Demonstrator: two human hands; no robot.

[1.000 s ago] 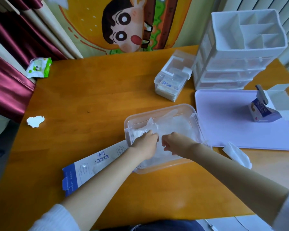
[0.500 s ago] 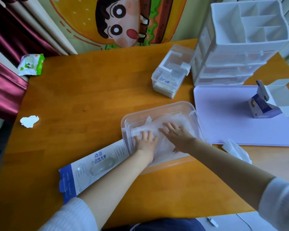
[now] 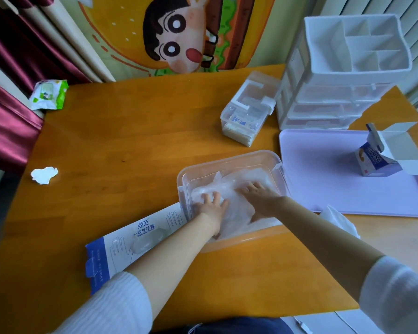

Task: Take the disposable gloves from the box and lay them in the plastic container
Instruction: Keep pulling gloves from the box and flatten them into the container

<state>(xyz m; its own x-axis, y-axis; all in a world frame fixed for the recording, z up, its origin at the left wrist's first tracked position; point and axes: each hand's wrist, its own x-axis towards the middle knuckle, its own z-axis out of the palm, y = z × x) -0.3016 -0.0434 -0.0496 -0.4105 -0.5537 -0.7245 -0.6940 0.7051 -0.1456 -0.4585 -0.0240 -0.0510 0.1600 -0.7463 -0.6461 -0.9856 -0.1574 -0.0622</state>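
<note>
Both grips have opened, empty. The left hand [image 3: 211,204] and right hand [image 3: 258,197] flatten the gloves [image 3: 239,180] in the plastic container [image 3: 227,160]; laying appears done.

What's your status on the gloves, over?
Left hand and right hand open, pressing flat on the gloves. Gloves inside the plastic container. Glove box lies beside it, nothing blocking.

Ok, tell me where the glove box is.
Head view: the glove box lies flat on the table, front left, its far end at the left wall of the container.

Both sleeves [image 3: 111,307] are white, ribbed knit fabric.
</note>
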